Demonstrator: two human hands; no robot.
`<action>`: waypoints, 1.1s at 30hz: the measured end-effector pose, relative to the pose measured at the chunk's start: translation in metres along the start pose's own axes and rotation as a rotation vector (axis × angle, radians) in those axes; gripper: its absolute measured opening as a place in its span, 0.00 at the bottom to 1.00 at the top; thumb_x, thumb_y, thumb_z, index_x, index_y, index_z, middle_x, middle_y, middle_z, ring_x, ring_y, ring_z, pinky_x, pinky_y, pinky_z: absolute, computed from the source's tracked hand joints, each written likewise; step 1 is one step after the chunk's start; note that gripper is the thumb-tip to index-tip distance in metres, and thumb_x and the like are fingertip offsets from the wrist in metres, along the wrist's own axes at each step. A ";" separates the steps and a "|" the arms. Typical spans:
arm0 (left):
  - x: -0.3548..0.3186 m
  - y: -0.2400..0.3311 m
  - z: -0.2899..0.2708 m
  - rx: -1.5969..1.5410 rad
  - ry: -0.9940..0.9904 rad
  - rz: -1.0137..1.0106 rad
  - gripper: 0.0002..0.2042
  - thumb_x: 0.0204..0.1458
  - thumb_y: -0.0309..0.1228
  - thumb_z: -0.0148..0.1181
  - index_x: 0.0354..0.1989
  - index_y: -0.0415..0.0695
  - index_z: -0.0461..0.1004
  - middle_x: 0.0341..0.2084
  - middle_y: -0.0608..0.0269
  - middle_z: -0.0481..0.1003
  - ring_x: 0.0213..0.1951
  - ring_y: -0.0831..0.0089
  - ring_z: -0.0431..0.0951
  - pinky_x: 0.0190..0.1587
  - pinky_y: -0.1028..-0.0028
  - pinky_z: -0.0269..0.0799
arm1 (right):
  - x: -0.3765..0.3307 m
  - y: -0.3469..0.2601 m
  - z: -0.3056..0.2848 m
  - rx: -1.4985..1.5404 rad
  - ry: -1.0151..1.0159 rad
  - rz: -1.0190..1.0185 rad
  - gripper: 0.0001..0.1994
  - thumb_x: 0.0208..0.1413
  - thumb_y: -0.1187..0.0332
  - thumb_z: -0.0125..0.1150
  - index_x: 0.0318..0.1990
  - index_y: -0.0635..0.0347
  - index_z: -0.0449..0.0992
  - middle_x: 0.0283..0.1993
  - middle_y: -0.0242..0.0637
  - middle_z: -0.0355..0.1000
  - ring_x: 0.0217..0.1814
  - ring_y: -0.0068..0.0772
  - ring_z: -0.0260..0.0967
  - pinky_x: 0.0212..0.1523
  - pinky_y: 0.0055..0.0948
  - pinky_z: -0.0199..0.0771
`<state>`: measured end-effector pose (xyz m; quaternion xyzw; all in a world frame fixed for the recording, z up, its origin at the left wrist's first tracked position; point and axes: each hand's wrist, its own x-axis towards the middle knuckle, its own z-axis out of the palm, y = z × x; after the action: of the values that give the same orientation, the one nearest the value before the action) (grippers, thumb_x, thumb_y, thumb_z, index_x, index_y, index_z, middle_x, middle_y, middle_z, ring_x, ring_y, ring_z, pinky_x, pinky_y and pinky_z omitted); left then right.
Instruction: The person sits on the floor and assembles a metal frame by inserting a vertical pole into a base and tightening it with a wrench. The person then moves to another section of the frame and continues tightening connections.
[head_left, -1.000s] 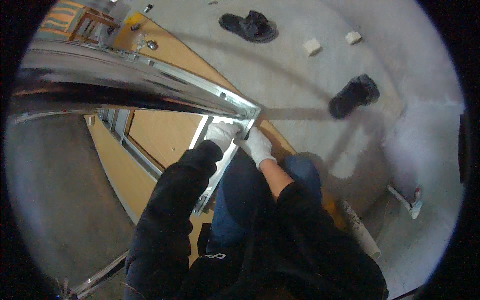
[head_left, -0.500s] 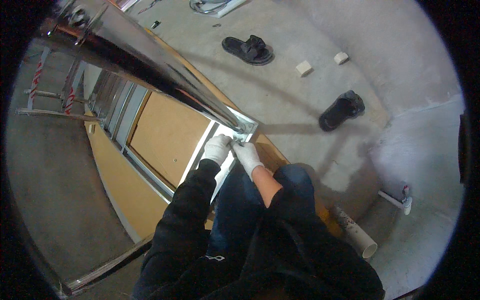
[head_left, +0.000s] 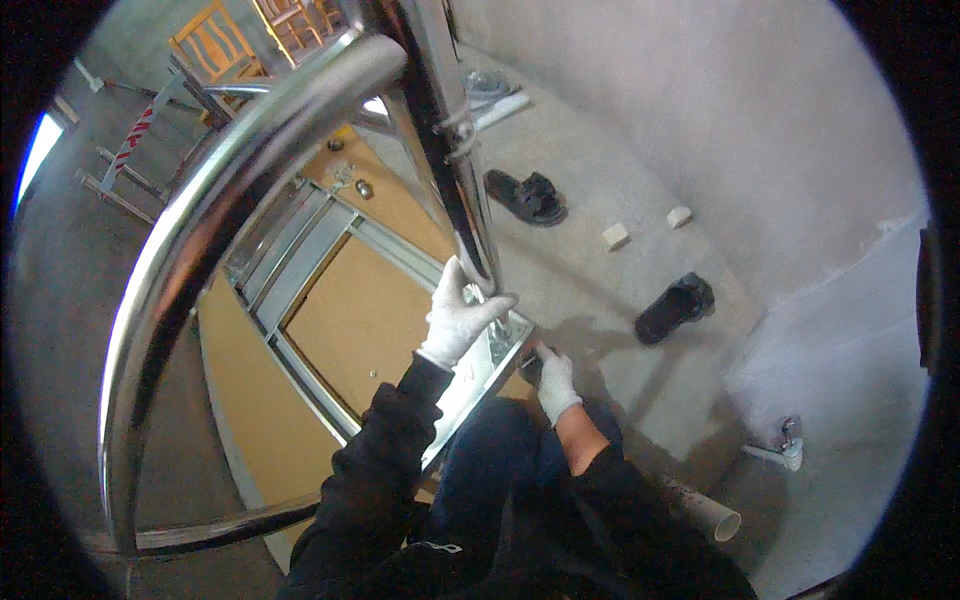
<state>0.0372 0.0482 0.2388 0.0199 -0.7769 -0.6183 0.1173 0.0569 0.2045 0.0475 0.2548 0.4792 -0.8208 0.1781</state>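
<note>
My left hand (head_left: 458, 318) wears a white glove and grips a shiny steel post (head_left: 455, 150) near its lower end. The post joins a curved steel handrail (head_left: 190, 270) that sweeps across the left of the view. My right hand (head_left: 553, 378), also gloved, is lower and to the right, closed around a small dark object (head_left: 531, 366) beside the foot of the post, at the corner of a metal frame (head_left: 490, 365). What the dark object is cannot be made out. My dark sleeves and blue trousers fill the bottom of the view.
A brown panel (head_left: 355, 320) set in grey metal rails lies below the rail. Two black sandals (head_left: 527, 196) (head_left: 675, 307) and two small pale blocks (head_left: 615, 236) lie on the concrete floor. A white pipe (head_left: 715, 515) and a tap (head_left: 783, 445) sit at lower right.
My left hand has moved up from the frame corner and taken hold of the steel post. The view has tilted up, with the rail now looming large. My right hand stays low at the corner.
</note>
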 end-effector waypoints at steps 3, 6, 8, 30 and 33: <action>0.019 0.022 0.020 -0.310 0.162 0.023 0.18 0.39 0.23 0.68 0.39 0.39 0.68 0.30 0.65 0.73 0.33 0.76 0.73 0.37 0.75 0.71 | -0.004 -0.012 -0.008 -0.020 -0.069 -0.032 0.11 0.55 0.63 0.56 0.36 0.63 0.71 0.29 0.38 0.72 0.29 0.32 0.72 0.31 0.30 0.74; 0.013 0.032 0.023 -0.265 0.268 0.046 0.15 0.40 0.23 0.68 0.35 0.40 0.69 0.27 0.67 0.72 0.30 0.78 0.72 0.33 0.77 0.69 | -0.024 -0.026 -0.006 -0.091 -0.153 -0.046 0.10 0.57 0.64 0.55 0.36 0.62 0.70 0.29 0.37 0.72 0.28 0.31 0.72 0.31 0.30 0.74; 0.013 0.033 0.023 -0.258 0.271 0.046 0.15 0.40 0.23 0.67 0.35 0.40 0.69 0.27 0.67 0.72 0.29 0.78 0.72 0.33 0.77 0.70 | -0.033 -0.031 -0.006 -0.118 -0.165 -0.047 0.10 0.57 0.64 0.55 0.37 0.62 0.70 0.30 0.38 0.72 0.29 0.31 0.72 0.32 0.30 0.74; -0.330 -0.085 -0.103 0.113 0.507 -0.613 0.19 0.48 0.31 0.62 0.47 0.37 0.69 0.41 0.54 0.74 0.44 0.66 0.74 0.48 0.68 0.70 | -0.058 -0.094 0.017 -0.294 -0.225 -0.324 0.11 0.56 0.71 0.53 0.46 0.59 0.74 0.25 0.27 0.68 0.21 0.15 0.59 0.21 0.16 0.60; -0.357 -0.083 -0.122 0.289 0.683 -0.833 0.22 0.44 0.36 0.66 0.44 0.35 0.67 0.37 0.54 0.73 0.43 0.64 0.74 0.48 0.68 0.69 | -0.020 -0.119 0.025 -0.290 -0.201 -0.441 0.11 0.55 0.72 0.52 0.46 0.59 0.74 0.29 0.28 0.70 0.25 0.17 0.63 0.25 0.18 0.61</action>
<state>0.4000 -0.0253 0.1279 0.5402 -0.6981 -0.4583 0.1042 0.0027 0.2408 0.1525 0.0336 0.6155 -0.7837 0.0763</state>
